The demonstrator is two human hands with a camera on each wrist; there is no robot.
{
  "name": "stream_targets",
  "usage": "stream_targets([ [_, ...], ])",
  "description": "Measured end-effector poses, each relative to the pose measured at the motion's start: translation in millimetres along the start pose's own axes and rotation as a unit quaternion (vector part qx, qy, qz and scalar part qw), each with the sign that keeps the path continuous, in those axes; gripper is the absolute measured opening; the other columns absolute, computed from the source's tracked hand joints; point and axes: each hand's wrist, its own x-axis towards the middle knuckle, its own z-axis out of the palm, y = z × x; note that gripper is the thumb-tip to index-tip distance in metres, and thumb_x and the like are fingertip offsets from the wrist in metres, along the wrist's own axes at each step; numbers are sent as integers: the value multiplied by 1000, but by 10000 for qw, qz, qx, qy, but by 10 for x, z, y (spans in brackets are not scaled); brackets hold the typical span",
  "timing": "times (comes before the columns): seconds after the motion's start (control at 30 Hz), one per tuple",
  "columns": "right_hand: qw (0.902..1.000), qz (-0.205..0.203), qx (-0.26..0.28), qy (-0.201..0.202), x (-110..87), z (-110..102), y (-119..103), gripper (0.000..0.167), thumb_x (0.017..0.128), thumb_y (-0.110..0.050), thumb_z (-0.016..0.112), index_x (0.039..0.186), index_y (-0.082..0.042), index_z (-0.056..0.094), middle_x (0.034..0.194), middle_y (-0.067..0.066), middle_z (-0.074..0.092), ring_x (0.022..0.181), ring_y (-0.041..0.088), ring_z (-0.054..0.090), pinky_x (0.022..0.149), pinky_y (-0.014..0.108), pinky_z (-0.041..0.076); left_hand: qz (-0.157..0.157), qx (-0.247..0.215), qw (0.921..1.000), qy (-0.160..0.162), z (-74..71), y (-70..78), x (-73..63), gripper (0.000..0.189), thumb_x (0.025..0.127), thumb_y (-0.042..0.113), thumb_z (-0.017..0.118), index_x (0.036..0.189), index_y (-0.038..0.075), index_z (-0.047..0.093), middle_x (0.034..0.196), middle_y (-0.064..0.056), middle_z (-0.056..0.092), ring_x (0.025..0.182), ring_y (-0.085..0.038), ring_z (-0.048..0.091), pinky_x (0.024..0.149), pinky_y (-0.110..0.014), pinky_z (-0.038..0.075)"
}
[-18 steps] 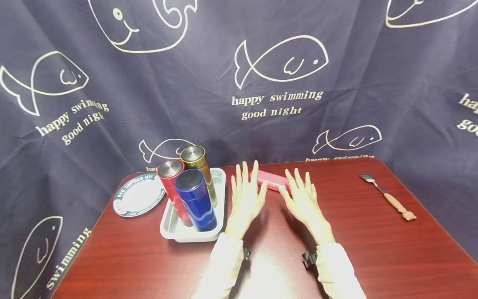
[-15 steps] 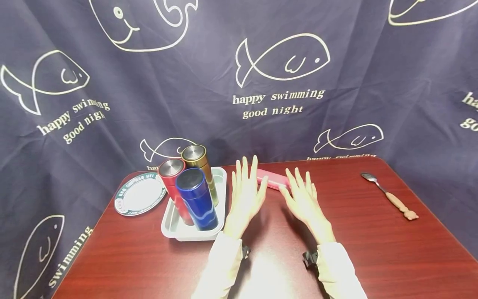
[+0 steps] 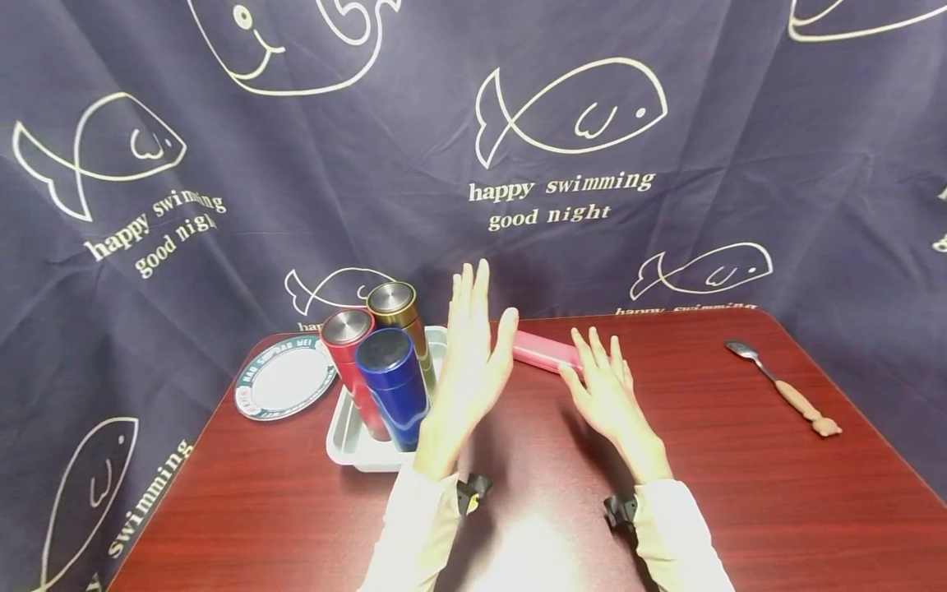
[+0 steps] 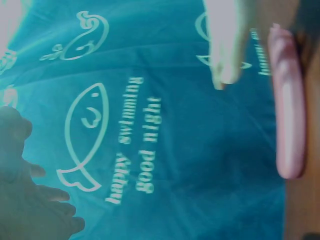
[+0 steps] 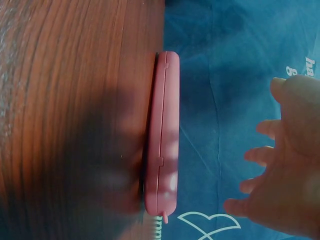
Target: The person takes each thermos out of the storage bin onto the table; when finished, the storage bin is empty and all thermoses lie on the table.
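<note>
My left hand is raised with straight fingers, holding nothing, between the tray and a long pink case. The thumb stands apart from the other fingers. My right hand hovers over the table, fingers extended and spread, with its fingertips close to the right end of the case in the head view. In the right wrist view, the same hand shows apart from the closed case, whose side seam and small end tab are visible. The case lies flat near the table's back edge, also seen in the left wrist view.
On the left, a pale tray bears a red bottle, a blue bottle and a gold bottle, all upright. Beside it lies a white plate with a green rim. A wooden-handled spoon lies at the right.
My left hand has risen and shifted left, turning more edge-on. The right hand has barely moved. The head view has tilted slightly, so the whole scene sits a little to the right.
</note>
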Motion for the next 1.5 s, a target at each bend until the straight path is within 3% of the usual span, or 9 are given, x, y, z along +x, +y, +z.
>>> stream_targets([
  [0.4, 9999, 16, 95, -71, 3, -34, -21, 63, 102, -39, 43, 155, -11, 22, 160, 23, 11, 146, 47, -3, 110, 71, 5, 597, -516, 9931, 872, -538, 179, -6, 59, 103, 17, 46, 155, 7, 20, 161, -4, 22, 147, -12, 18, 119, -32, 16],
  [0.63, 9999, 28, 72, -88, 3, -12, -7, 64, 102, -37, 45, 155, -12, 22, 160, 22, 11, 146, 47, -3, 107, 74, 7, 513, -541, 9879, 1358, -761, 111, -41, 57, 102, 11, 45, 154, 7, 24, 159, -1, 27, 144, -10, 24, 118, -31, 19],
  [0.93, 9998, 8, 131, -172, -7, -3, 18, 65, 102, -44, 42, 155, -12, 22, 160, 23, 12, 146, 46, -4, 110, 70, 5, -66, -627, 9726, 2237, -1044, -82, -126, 49, 103, 14, 41, 151, 7, 34, 155, -1, 36, 143, -10, 28, 118, -28, 19],
  [1.03, 9998, -35, 145, -117, -13, -17, 19, 64, 102, -41, 43, 155, -11, 23, 159, 24, 13, 145, 48, -3, 111, 69, 5, -315, -523, 9690, 2393, -1114, -172, -143, 47, 104, 16, 40, 150, 7, 36, 153, -1, 38, 142, -9, 30, 117, -26, 20],
  [1.3, 9998, -128, 175, -23, -15, -26, 31, 64, 102, -39, 45, 154, -10, 25, 158, 25, 15, 144, 50, -1, 111, 69, 5, -1135, -493, 9585, 2567, -1277, -468, -198, 48, 106, 27, 33, 150, 9, 37, 153, -7, 40, 142, -12, 32, 116, -24, 21],
  [1.5, 9998, -46, 180, -44, -44, -50, 92, 65, 102, -43, 42, 155, -10, 22, 159, 25, 13, 145, 49, -2, 111, 69, 5, -1663, -438, 9568, 2345, -1311, -715, -273, 48, 107, 24, 31, 149, 3, 35, 153, -15, 37, 144, -23, 28, 118, -30, 19],
])
